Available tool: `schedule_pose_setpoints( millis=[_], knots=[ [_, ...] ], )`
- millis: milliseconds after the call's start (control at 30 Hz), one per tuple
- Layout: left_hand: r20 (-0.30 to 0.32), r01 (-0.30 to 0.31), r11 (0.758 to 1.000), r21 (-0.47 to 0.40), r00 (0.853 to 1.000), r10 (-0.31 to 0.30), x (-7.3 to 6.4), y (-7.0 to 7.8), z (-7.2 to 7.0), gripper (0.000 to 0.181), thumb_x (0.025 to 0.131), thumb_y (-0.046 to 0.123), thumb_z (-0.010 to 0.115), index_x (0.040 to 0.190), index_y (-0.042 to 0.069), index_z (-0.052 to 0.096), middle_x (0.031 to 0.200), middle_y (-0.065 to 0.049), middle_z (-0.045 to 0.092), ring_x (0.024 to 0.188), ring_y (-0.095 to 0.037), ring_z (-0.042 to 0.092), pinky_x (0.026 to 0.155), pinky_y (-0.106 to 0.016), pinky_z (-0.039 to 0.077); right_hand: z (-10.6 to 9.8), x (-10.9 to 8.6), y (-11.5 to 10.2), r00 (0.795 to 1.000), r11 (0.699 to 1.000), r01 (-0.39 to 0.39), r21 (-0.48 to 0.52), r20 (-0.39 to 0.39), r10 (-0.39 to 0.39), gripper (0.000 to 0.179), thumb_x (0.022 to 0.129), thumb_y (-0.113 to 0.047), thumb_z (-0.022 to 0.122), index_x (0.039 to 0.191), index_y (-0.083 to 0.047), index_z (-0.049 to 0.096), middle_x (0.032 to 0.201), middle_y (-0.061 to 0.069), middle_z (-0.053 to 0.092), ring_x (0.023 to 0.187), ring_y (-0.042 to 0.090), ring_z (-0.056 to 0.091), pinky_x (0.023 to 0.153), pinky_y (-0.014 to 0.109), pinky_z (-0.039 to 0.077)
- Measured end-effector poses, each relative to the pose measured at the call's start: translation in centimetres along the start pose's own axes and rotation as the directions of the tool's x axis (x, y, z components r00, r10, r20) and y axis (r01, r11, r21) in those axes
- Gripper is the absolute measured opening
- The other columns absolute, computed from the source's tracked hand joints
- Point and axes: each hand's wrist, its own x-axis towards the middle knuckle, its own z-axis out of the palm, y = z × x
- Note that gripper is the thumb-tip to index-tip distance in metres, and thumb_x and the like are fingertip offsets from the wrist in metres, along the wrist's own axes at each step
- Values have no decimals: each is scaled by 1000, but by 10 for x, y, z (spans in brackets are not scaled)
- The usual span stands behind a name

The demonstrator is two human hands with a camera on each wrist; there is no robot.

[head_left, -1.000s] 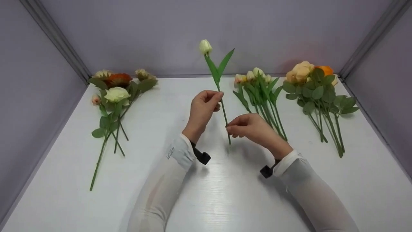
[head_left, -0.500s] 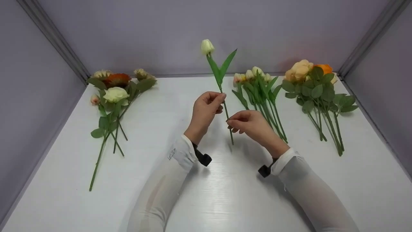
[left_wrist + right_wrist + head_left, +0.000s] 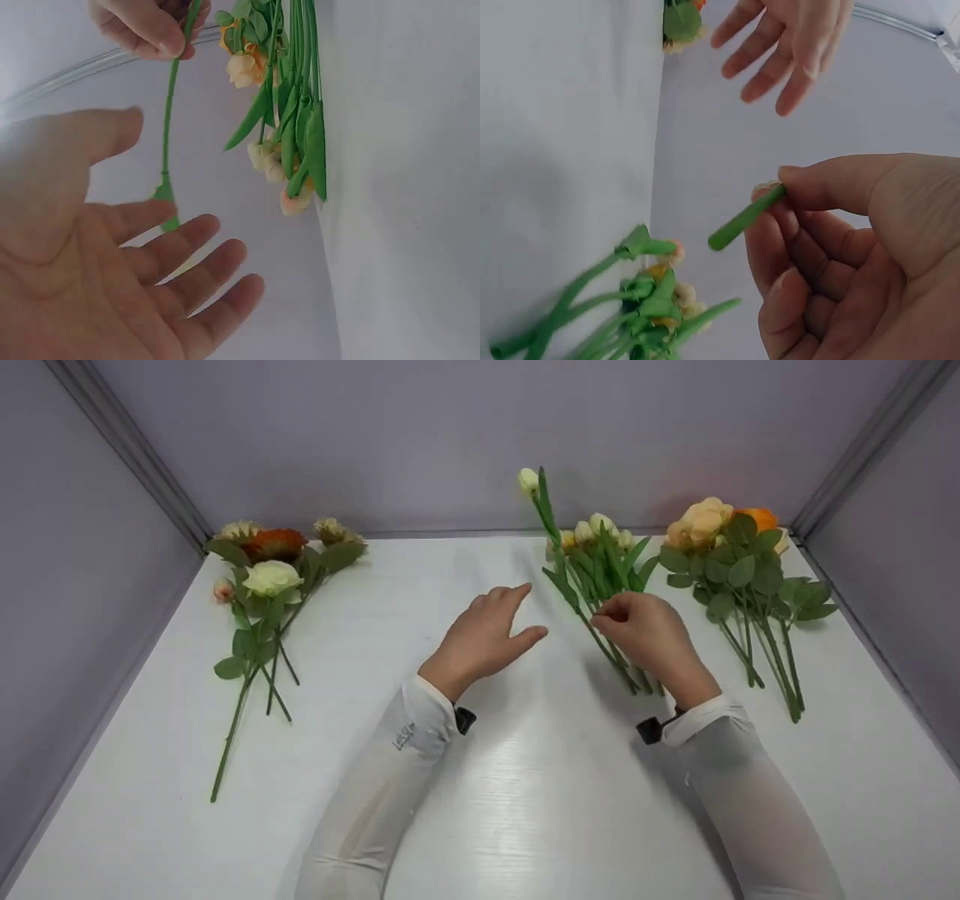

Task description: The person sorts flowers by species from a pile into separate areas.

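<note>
My right hand [image 3: 654, 637] pinches the stem of a white tulip [image 3: 528, 481] between thumb and fingertips. The tulip is raised and leans to the left, its bloom above the table's back edge. The cut end of its stem [image 3: 746, 219] pokes out past the fingertips in the right wrist view. Just behind and below that hand lies a bunch of tulips [image 3: 604, 566] in white and yellow. Left of the stem, my left hand [image 3: 484, 636] has its fingers spread and holds nothing. Part of the held tulip is hidden behind the left fingers in the left wrist view.
On the left of the white table [image 3: 480, 810] lies a loose group of flowers, with a white rose [image 3: 273, 579] and a rust-red bloom [image 3: 277, 544]. Peach and orange roses [image 3: 701, 525] lie at the right. Grey walls [image 3: 450, 427] enclose the back and sides.
My left hand has let go of the tulip stem and spread its fingers. The right hand has carried the tulip to the right, over towards the tulip bunch.
</note>
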Motion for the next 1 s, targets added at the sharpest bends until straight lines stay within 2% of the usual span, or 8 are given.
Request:
schedule_pose_setpoints(
  millis=[67, 200, 333, 467, 600, 800, 933, 1000],
  knots=[
    [72, -49, 992, 117, 997, 41, -3, 4, 2, 78, 102, 57, 54, 164, 19, 25, 163, -8, 34, 149, -29, 31, 119, -45, 29, -5, 0, 6, 1000, 996, 4, -89, -27, -6, 23, 101, -28, 65, 107, -8, 75, 100, 10, 73, 82, 26, 64, 72, 44, 51],
    [168, -121, 964, 237, 982, 83, -7, 10, 8, 82, 101, 59, 55, 165, 19, 22, 166, -11, 28, 152, -32, 24, 122, -47, 22, -7, 3, 16, 998, 976, 6, -216, -54, -18, 19, 100, -22, 63, 94, -7, 74, 86, 9, 70, 71, 25, 61, 64, 43, 48],
    [207, -122, 954, 275, 976, 65, -9, 13, 13, 84, 99, 60, 56, 165, 22, 22, 167, -10, 26, 153, -33, 21, 123, -50, 18, -1, 8, 25, 998, 959, 6, -283, -56, -23, 34, 98, -15, 59, 65, -13, 53, 57, -1, 40, 52, 19, 38, 51, 35, 30],
    [222, -108, 954, 278, 974, 45, -10, 12, 14, 83, 99, 60, 57, 165, 22, 22, 167, -10, 25, 153, -33, 21, 123, -50, 17, 4, 11, 33, 1000, 954, 1, -301, -29, -10, 44, 96, -8, 54, 59, -18, 33, 56, -4, 20, 52, 15, 19, 50, 32, 18],
    [229, -99, 956, 277, 973, 34, -10, 10, 14, 83, 99, 59, 56, 165, 22, 22, 167, -10, 25, 153, -33, 21, 123, -50, 17, 8, 14, 36, 1000, 953, -12, -302, 14, 16, 44, 94, -4, 53, 57, -18, 34, 56, -4, 20, 53, 15, 18, 49, 32, 17],
    [231, -112, 958, 266, 972, 50, -9, 10, 12, 81, 100, 58, 56, 164, 21, 25, 166, -11, 27, 153, -32, 23, 123, -50, 18, 8, 16, 36, 996, 948, -38, -317, 70, 63, 41, 93, -11, 61, 57, -18, 42, 52, -4, 29, 48, 17, 33, 48, 33, 28],
    [227, -121, 960, 253, 972, 63, -8, 6, 9, 80, 101, 57, 55, 164, 20, 25, 166, -11, 28, 153, -31, 23, 123, -50, 17, 5, 14, 33, 997, 954, -32, -299, 53, 50, 42, 95, -18, 62, 59, -16, 42, 54, -3, 30, 49, 18, 34, 49, 34, 30],
    [216, -117, 960, 256, 974, 61, -9, 1, 6, 79, 101, 57, 55, 164, 19, 25, 166, -11, 28, 153, -31, 23, 123, -50, 17, 3, 11, 30, 1000, 959, -13, -283, 15, 18, 35, 97, -21, 62, 65, -11, 52, 58, -1, 41, 52, 19, 40, 52, 36, 35]
  ],
)
